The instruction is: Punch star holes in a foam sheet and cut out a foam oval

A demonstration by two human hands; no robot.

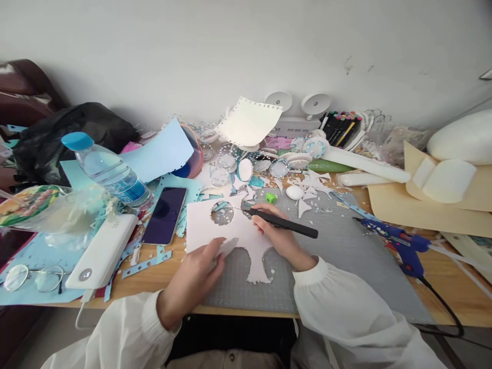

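Observation:
A white sheet (202, 225) with a round hole and a cut, trunk-like lower part lies on the grey cutting mat (326, 256). My right hand (279, 233) grips a black pen-like cutter (288, 222), its thin tip pointing left over the sheet beside the hole. My left hand (200, 271) is at the sheet's lower left edge, thumb and fingers closed on a small white paper piece (229, 247).
Left are a phone (164, 215), a white power bank (102, 251), a water bottle (111, 171) and glasses (34, 278). Paper scraps and discs crowd the back. On the right lie a blue glue gun (403, 243) and brown card (388, 202).

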